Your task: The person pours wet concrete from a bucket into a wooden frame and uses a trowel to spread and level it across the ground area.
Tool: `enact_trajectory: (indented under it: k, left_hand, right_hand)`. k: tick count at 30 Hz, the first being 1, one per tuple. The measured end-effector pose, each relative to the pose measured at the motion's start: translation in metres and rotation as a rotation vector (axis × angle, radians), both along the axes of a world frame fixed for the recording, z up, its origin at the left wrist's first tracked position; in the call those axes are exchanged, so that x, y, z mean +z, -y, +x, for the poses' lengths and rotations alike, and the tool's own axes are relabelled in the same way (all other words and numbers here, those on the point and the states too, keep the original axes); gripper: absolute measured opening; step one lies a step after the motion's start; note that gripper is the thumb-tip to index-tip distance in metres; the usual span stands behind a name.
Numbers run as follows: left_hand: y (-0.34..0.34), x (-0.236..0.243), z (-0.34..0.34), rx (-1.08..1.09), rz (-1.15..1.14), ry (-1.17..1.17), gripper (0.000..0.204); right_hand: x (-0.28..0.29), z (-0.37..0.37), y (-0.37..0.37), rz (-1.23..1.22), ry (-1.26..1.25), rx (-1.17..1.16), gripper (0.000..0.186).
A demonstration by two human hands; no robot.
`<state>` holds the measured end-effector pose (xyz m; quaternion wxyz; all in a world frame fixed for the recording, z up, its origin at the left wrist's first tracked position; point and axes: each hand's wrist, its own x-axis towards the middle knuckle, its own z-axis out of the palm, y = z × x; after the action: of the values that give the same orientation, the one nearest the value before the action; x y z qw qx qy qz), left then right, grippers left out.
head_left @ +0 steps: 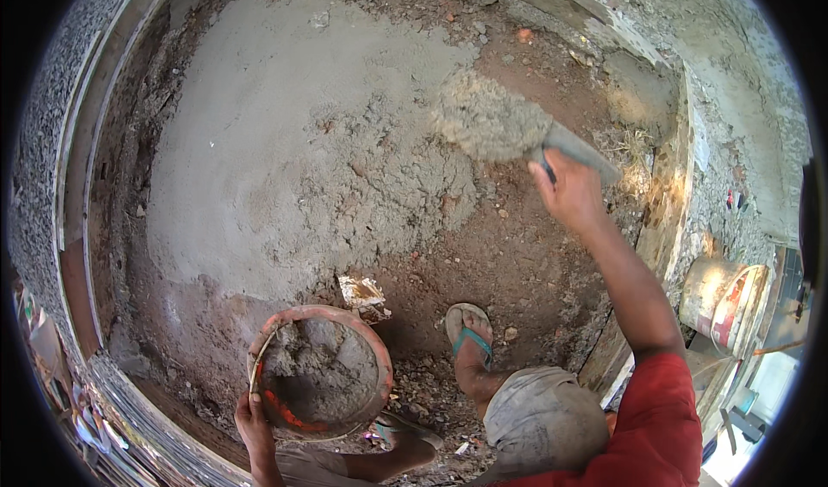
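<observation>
My right hand is closed round the handle of a plastering trowel, its grey blade partly buried. A thick heap of wet mortar sits on or against the far-left part of the blade, above the ground. My left hand grips the near-left side of a round orange bucket, where its wire handle runs along the rim. Wet mortar lies inside the bucket, which looks tilted. Left of the trowel spreads a smoothed grey mortar layer, with a rough, lumpy patch toward its right.
Bare brown soil borders the mortar. My sandalled foot stands on it. A torn pale scrap lies beyond the bucket. Boards edge the right side, with a paint-stained pail beyond them. Another long board lines the left.
</observation>
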<state>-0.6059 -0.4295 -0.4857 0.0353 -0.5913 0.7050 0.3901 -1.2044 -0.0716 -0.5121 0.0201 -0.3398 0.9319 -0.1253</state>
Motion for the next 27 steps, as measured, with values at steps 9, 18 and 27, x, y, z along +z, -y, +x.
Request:
enact_trajectory:
  k: [9, 18, 27]
  left_hand:
    - [-0.009, 0.042, -0.067, 0.001, 0.031, -0.097, 0.032]
    - [0.012, 0.005, -0.07, -0.076, -0.061, -0.129, 0.04]
    - [0.027, -0.007, -0.037, 0.111, -0.007, -0.191, 0.038]
  right_hand:
    - [0.056, 0.057, 0.009, 0.14, -0.391, 0.048, 0.031]
    - [0.039, 0.228, 0.184, 0.429, -0.025, 0.73, 0.038]
    - [0.011, 0.264, 0.203, 0.559, 0.263, 0.943, 0.045]
